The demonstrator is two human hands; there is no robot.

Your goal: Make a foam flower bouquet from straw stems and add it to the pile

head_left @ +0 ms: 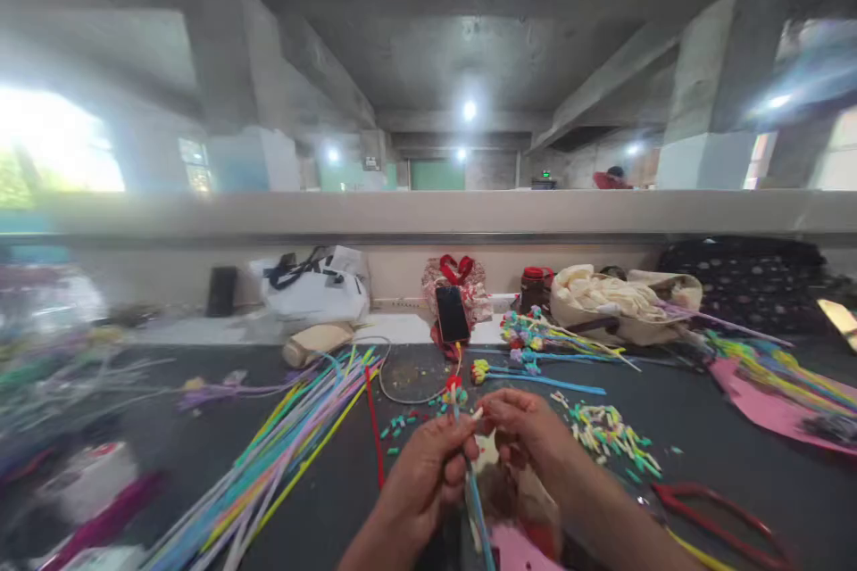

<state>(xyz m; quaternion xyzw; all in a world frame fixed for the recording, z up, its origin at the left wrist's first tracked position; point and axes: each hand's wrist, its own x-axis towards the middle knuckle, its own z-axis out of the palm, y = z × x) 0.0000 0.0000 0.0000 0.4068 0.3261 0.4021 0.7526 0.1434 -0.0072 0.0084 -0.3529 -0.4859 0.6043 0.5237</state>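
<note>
Near the table's front middle, my left hand (435,464) is closed around a light blue pipe cleaner stem (477,508) that hangs down below it. A small red tuft (453,384) shows just above its fingers, apparently at the top of the held stem. My right hand (526,433) is closed beside it, its fingertips pinching a short white pipe cleaner piece (478,415) against the left fingertips. Short green cut pieces (396,428) lie left of the hands. A pile of white, yellow and green cut pieces (612,433) lies to their right.
Long coloured pipe cleaners (287,455) spread across the left. Finished-looking pipe cleaner flowers (528,330) lie behind the hands, near a propped phone (453,314). Red-handled scissors (719,508) rest at front right. A cream bag (626,317) and pink sheet (756,401) are farther right.
</note>
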